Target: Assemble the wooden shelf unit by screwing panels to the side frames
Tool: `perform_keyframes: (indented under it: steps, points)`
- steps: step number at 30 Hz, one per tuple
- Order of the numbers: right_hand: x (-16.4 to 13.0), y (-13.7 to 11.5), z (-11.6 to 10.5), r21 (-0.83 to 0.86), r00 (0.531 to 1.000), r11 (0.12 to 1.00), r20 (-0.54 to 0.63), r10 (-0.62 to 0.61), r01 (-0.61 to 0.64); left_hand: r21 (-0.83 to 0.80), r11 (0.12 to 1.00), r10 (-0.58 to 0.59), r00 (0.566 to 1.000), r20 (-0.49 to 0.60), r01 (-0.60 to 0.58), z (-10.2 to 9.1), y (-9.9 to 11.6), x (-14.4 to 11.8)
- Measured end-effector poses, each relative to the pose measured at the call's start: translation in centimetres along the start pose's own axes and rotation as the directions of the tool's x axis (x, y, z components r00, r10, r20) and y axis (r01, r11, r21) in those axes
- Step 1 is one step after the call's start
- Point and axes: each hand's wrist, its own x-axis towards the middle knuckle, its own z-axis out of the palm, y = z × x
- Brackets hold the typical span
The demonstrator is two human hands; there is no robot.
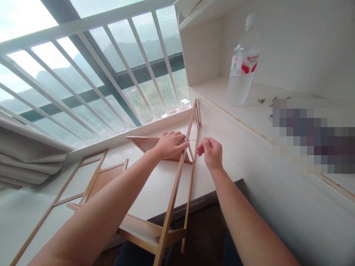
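A light-brown wooden frame (173,195) with slim rails stands tilted in front of me. My left hand (171,145) is closed over its near rail, where a flat wooden panel (144,142) meets it. My right hand (212,151) pinches a thin metal rod (197,140), perhaps a hex key, just right of that rail. The rod points left at a small metal piece at the rail, beside my left fingertips. Whether the two touch is too small to tell.
Another wooden frame (54,204) with a panel lies at the left on the white surface. On the right-hand ledge stand a water bottle (242,88) and small metal pieces (261,100); a blurred patch covers more there. A white railing (88,23) and grey curtain (30,159) border the window.
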Motion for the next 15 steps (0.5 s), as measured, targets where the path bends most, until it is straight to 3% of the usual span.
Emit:
perform_keyframes:
  steps: [9, 15]
  points:
    - [0.3, 0.5, -0.9, -0.050, 0.989, 0.990, 0.066, -0.132, 0.135, 0.009, 1.000, 0.012, 1.000, -0.006, -0.012, 0.2, -0.3, 0.1]
    - [0.3, 0.8, 0.0, 0.142, 0.996, 0.986, -0.014, -0.084, 0.085, 0.012, 1.000, 0.005, 1.000, -0.001, -0.005, 0.1, -0.2, 0.1]
